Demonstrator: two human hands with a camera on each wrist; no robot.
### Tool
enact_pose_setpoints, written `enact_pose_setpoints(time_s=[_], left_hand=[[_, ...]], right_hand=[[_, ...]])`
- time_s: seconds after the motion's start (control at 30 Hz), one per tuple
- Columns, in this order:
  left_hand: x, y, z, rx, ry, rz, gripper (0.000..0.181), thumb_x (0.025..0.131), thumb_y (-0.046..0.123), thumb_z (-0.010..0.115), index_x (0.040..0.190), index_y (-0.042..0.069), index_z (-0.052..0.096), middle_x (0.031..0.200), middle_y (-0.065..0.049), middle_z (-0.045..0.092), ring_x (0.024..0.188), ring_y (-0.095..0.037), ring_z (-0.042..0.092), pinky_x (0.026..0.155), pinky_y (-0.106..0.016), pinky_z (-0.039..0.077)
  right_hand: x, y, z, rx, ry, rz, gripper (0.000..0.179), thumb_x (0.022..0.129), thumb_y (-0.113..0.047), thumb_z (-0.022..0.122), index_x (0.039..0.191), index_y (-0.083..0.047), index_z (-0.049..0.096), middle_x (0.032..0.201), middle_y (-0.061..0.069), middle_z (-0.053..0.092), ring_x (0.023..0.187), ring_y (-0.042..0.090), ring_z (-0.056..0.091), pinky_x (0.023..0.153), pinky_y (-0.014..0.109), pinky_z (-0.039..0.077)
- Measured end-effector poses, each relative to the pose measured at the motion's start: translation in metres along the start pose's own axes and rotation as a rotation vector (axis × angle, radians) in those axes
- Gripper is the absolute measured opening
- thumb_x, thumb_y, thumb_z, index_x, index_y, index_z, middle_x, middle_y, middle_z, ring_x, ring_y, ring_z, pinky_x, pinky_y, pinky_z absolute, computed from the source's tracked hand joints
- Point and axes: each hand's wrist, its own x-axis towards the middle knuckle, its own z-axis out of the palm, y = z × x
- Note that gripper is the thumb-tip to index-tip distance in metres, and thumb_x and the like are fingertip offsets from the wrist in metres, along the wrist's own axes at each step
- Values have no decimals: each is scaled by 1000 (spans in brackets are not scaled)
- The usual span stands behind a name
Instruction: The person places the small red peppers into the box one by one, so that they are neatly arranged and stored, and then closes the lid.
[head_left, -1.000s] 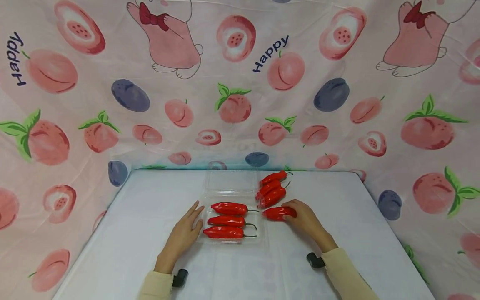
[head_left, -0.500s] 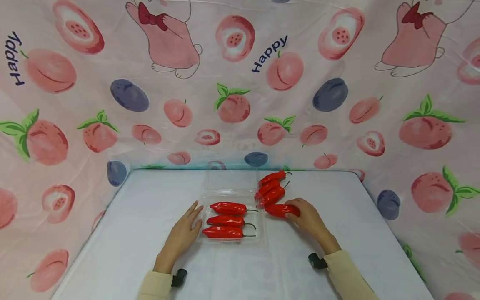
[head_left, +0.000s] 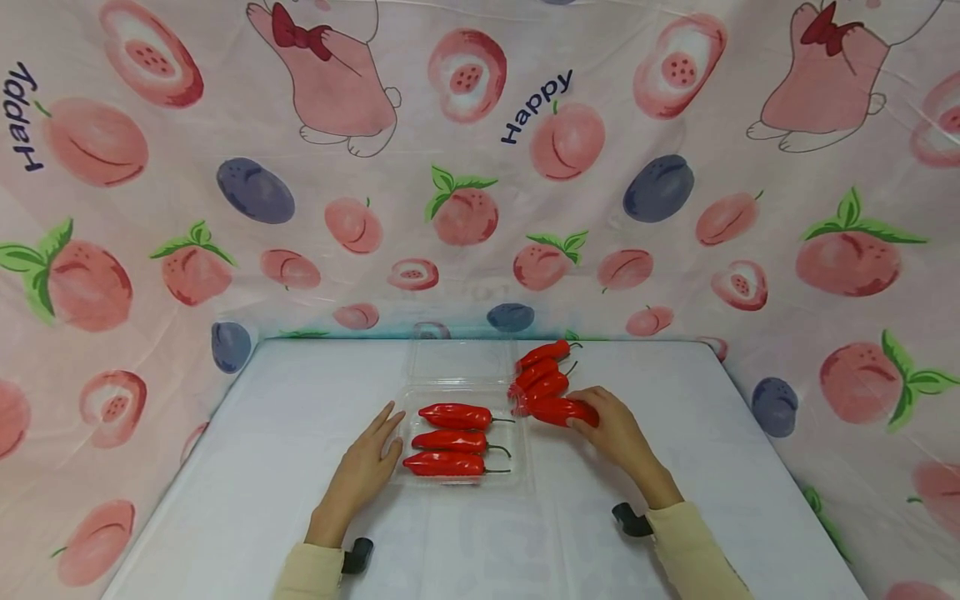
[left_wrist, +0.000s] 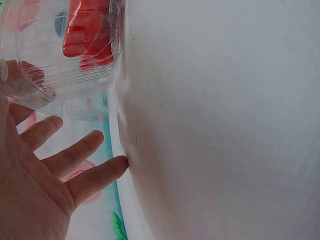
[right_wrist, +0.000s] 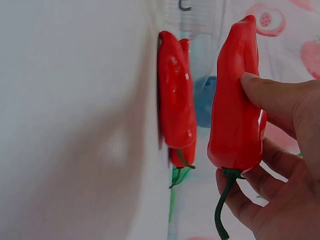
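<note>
My right hand [head_left: 611,425] pinches a red chili pepper [right_wrist: 235,100] between thumb and fingers, its green stem hanging free in the right wrist view. The pepper is raised above the table, just right of a clear plastic clamshell box [head_left: 525,479]. Inside the box lie three red peppers [head_left: 452,442] in a row, stems to the right. My left hand [head_left: 363,467] rests at the box's left side with straight, spread fingers; in the left wrist view its thumb side is at the clear plastic wall [left_wrist: 35,95].
Several more red peppers [head_left: 542,371] lie behind the held one, right of the box's raised lid [head_left: 461,358]. Everything stands on a white-covered table [head_left: 315,375]. A fruit-printed cloth [head_left: 480,167] hangs behind it.
The right hand has lifted the held pepper off the table and moved it slightly back. The left hand keeps its place at the box.
</note>
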Motion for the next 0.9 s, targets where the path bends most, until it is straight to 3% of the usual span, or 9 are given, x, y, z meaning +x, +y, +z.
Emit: enact_pose_setpoints(time_s=[0.43,0.9], left_hand=[[0,-1,-1,-8,-8,0,51,98,26,55,148,19,46,161,-2,32,143,-33,41,112,-57,39],[-1,-1,-1,1,-9,-1,51,98,28,55,148,20,46,161,-2,32,143,-33,41,111,-57,40]], right_hand=[[1,-23,1,42,41,-39,45,83,-19,79,125,-14,64,120,9,64,110,27,60,92,46,58],[6,-46,6,101,33,-70,45,83,-21,78,126,-15,64,123,7,63,114,26,59,94,45,57]])
